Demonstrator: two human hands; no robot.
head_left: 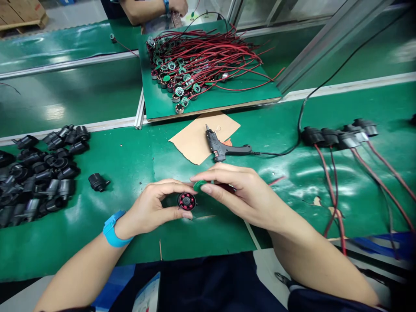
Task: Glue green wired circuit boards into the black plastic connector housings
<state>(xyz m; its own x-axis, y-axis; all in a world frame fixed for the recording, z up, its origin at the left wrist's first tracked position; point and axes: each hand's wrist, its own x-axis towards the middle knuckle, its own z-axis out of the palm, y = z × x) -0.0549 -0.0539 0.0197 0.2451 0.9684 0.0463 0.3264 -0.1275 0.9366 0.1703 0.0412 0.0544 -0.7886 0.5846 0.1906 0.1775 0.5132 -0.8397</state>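
Between the thumb and forefinger of my left hand (156,203) is a round black motor housing (186,201), its open face up and reddish copper coils showing inside. My right hand (235,188) pinches a small green circuit board (199,185) just above and to the right of that housing. Whether the board touches the housing, I cannot tell. A red wire (277,180) sticks out behind my right hand. Beyond my hands a black glue gun (218,145) lies on a piece of brown cardboard (188,141).
A heap of black plastic housings (39,173) covers the left, with one loose housing (98,182) nearer me. Wired black housings (339,135) stand at right. Behind, a raised green board (227,97) carries many red-wired coils (182,82). Another person's hand (179,6) is at the far side.
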